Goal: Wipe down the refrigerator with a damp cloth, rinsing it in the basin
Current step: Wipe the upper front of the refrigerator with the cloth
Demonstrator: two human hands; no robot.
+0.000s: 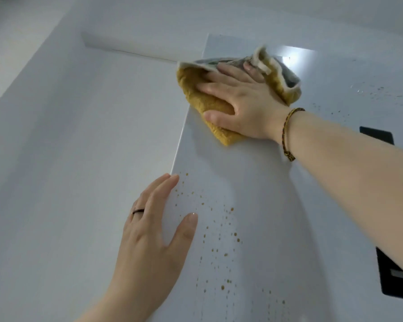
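The right hand [242,105] lay flat with fingers spread, pressing the cloth [209,105] against the refrigerator door [254,194] close to its far left corner. Nothing was pinched; the palm and fingers pinned the mustard fabric, whose grey-lined far edge had folded up loose over the fingertips. The left hand [154,233] rested open and empty, fingers together, at the door's left edge, nearer the camera, seemingly steadying the panel.

Nearer than the cloth, a scatter of brownish-yellow droplets [219,228] ran down the door, and fainter wet specks [370,91] sat to the right. A dark panel [377,135] showed at the right margin; what it was could not be told from this angle. The basin was not in view.

To wipe well, the pressing hand would likely do best working from the far edge toward the near, in overlapping passes, flattening the loose fold so the whole cloth met the surface, and carrying the spatter off rather than smearing it sideways.
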